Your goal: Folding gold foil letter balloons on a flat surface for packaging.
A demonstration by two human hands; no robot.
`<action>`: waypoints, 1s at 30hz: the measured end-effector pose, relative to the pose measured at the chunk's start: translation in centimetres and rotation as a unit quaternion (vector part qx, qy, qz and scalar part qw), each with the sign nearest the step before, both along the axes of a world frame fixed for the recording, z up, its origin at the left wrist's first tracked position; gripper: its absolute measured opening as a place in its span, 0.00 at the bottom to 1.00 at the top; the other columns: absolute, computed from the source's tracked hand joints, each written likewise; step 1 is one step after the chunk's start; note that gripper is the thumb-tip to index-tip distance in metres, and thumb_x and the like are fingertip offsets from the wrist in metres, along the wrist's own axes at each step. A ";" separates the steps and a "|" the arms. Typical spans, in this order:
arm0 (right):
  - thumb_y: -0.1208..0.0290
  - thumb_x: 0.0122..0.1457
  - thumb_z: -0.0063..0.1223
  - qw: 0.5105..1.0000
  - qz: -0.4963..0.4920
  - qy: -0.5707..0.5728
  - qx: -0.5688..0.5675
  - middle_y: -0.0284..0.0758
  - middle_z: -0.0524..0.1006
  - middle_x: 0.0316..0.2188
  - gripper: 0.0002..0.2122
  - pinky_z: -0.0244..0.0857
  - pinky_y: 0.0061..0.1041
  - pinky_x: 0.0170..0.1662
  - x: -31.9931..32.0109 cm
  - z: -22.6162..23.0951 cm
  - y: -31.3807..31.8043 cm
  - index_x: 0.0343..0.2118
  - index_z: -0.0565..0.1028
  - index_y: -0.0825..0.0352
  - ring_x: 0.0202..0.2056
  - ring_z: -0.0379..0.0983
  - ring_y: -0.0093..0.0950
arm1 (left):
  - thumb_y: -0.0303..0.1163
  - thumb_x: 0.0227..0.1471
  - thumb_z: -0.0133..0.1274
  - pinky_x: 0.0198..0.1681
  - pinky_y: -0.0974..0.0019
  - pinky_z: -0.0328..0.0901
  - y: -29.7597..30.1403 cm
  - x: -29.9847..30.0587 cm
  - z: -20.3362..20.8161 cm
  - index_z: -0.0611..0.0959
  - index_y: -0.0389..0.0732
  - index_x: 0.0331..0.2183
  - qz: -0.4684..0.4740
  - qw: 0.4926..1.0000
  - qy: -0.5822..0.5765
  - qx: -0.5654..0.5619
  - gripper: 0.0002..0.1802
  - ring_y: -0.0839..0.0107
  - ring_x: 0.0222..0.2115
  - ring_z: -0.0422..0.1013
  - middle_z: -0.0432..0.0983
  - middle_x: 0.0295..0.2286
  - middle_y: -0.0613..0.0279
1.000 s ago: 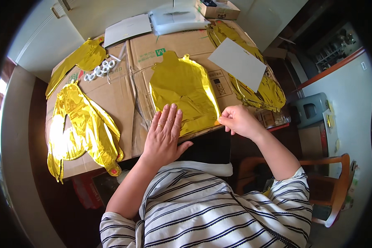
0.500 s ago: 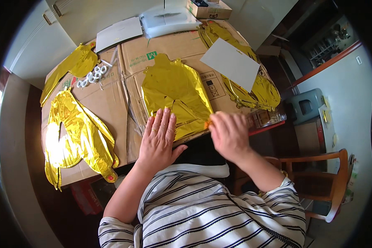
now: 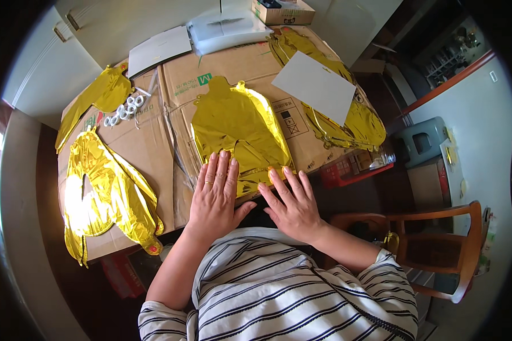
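Observation:
A flat, shiny gold foil balloon (image 3: 239,122) lies on the cardboard in front of me, partly folded at its near end. My left hand (image 3: 216,196) rests flat on its near left part, fingers outstretched and a ring on one finger. Beside it, my right hand (image 3: 293,204) has its fingers spread over the balloon's near right corner. Neither hand grips anything. At the left lies another gold foil balloon (image 3: 111,193), glaring with light, and a third gold foil piece (image 3: 96,96) lies beyond it.
Flattened cardboard (image 3: 136,136) covers the table. White ribbon rolls (image 3: 125,111) sit left of centre. A white sheet (image 3: 316,86) lies on more gold foil (image 3: 358,125) at the right. A grey-white board (image 3: 159,50), clear plastic packs (image 3: 227,31) and a box (image 3: 284,12) line the back. A wooden chair (image 3: 466,244) stands at right.
My right hand has let go of the balloon's lifted corner, moved left and flattened onto its near edge with fingers spread. My left hand stays in almost the same place.

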State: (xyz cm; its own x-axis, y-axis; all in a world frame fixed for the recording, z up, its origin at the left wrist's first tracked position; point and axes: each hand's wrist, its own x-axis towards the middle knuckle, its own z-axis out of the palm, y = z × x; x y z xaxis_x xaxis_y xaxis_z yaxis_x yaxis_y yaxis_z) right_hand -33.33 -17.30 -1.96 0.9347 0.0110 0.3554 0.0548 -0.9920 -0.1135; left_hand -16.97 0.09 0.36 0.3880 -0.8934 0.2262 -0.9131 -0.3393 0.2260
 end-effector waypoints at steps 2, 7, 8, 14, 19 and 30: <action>0.62 0.56 0.63 1.000 -0.003 -0.001 0.002 0.48 0.59 0.68 0.32 0.47 0.60 0.66 0.1 0.2 0.0 0.65 0.66 0.59 0.67 0.53 0.54 | 0.57 0.57 0.53 0.70 0.44 0.43 0.0 0.0 0.2 0.58 0.31 0.66 -0.003 1.000 0.010 0.001 0.50 0.42 0.69 0.46 0.51 0.67 0.38; 0.61 0.56 0.62 1.000 -0.014 -0.002 -0.009 0.46 0.61 0.66 0.29 0.45 0.59 0.67 0.1 0.2 -0.1 0.62 0.70 0.58 0.67 0.53 0.52 | 0.55 0.58 0.53 0.70 0.44 0.43 -0.4 0.7 2.0 0.64 0.31 0.64 0.006 0.999 0.044 -0.006 0.45 0.42 0.69 0.46 0.52 0.66 0.37; 0.61 0.56 0.63 1.000 -0.020 -0.002 -0.005 0.44 0.61 0.66 0.29 0.44 0.59 0.67 0.2 0.2 0.0 0.61 0.71 0.57 0.68 0.53 0.51 | 0.49 0.58 0.54 0.69 0.44 0.46 -1.1 0.8 2.8 0.68 0.33 0.62 0.015 0.999 0.044 -0.020 0.39 0.43 0.68 0.49 0.56 0.65 0.41; 0.62 0.54 0.64 1.000 -0.023 -0.002 0.009 0.44 0.66 0.63 0.24 0.44 0.60 0.67 0.0 -0.5 -0.1 0.55 0.76 0.57 0.65 0.57 0.52 | 0.41 0.59 0.54 0.69 0.45 0.48 -6.2 2.6 1.3 0.72 0.37 0.61 -0.229 0.969 0.079 -0.041 0.32 0.49 0.67 0.54 0.63 0.63 0.49; 0.64 0.58 0.57 0.999 -0.030 -0.016 0.025 0.48 0.64 0.64 0.20 0.48 0.61 0.66 0.0 -0.1 0.4 0.54 0.75 0.60 0.62 0.58 0.57 | 0.42 0.62 0.50 0.70 0.46 0.46 -7.8 4.0 0.9 0.70 0.38 0.62 -0.273 0.958 0.085 0.005 0.31 0.53 0.67 0.54 0.62 0.64 0.52; 0.62 0.56 0.61 0.993 -0.110 -0.011 0.030 0.41 0.61 0.67 0.29 0.40 0.60 0.68 -2.0 -0.4 -0.8 0.60 0.71 0.67 0.68 0.54 0.50 | 0.42 0.61 0.53 0.70 0.48 0.47 -7.4 3.5 0.4 0.68 0.39 0.64 -0.245 0.968 0.047 -0.008 0.34 0.56 0.67 0.54 0.62 0.64 0.53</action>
State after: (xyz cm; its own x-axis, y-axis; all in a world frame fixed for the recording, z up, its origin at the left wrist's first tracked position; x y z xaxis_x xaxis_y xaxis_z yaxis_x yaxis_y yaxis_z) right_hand -35.31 -18.14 -2.33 0.9041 -0.2144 0.3696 -0.1598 -0.9719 -0.1730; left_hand -13.42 -7.29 0.76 -0.0611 -0.9721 0.2266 -0.9385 0.1332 0.3184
